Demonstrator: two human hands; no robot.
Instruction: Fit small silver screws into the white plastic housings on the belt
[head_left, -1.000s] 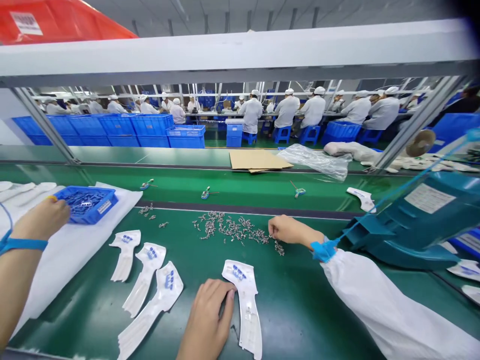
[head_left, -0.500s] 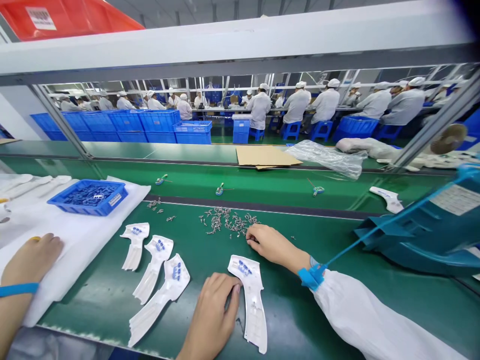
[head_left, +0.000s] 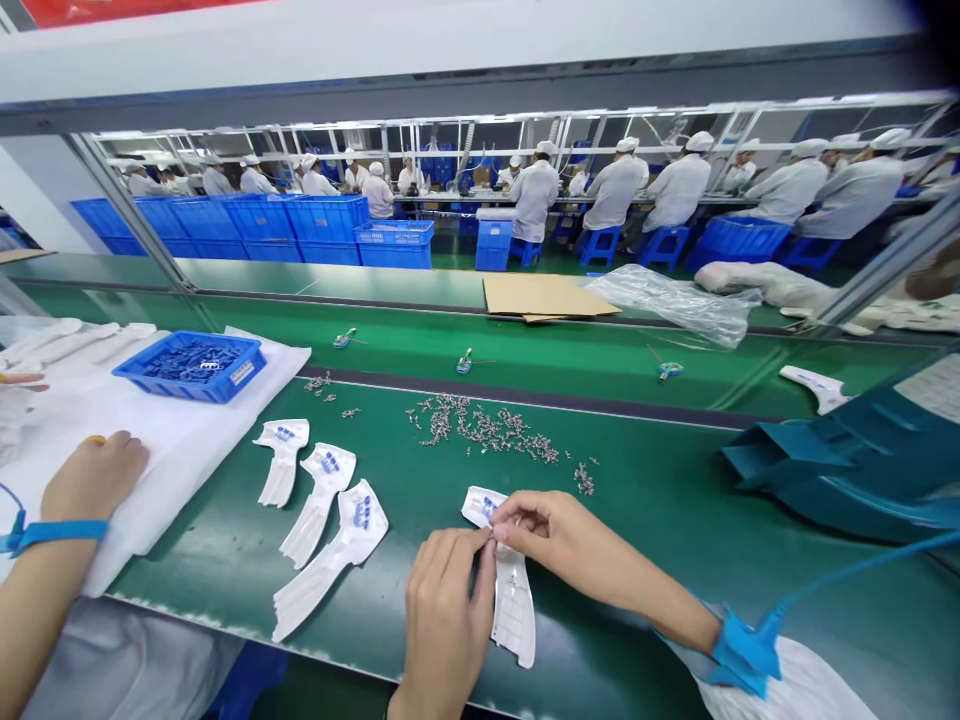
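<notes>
Closest in, the left hand [head_left: 446, 625] lies on a white shell [head_left: 516, 610], fingers close together and pressing it to the green bench [head_left: 660, 520]; the right hand [head_left: 559, 545] comes in over the shell's top end, fingers [head_left: 517, 510] pinched narrow, tip to tip with the left; whether anything sits in that pinch I cannot tell; a blue wrist strap [head_left: 739, 650] hugs the right cuff. The shell is flat moulded plastic, broad at the head, tapering to a long handle, with small blue marks at the head.

Off to the left, three more shells [head_left: 324, 490] in a row, same shape, same blue marks; four in all. Further left a co-worker's hand [head_left: 94, 478] rests on a white sheet [head_left: 180, 440].

Mid-bench, a loose scatter of tiny shiny screws [head_left: 487, 430], too many to count; one blue tray [head_left: 180, 385] on the sheet, full of small parts, its white label unreadable; one teal housing [head_left: 847, 460] at the right.

Beyond, three small tools [head_left: 465, 362] spaced along the belt; flat cardboard [head_left: 544, 297]; a clear bag [head_left: 675, 305]; stacked blue crates [head_left: 300, 225]; a row of seated workers [head_left: 536, 195] in white coats and caps.
</notes>
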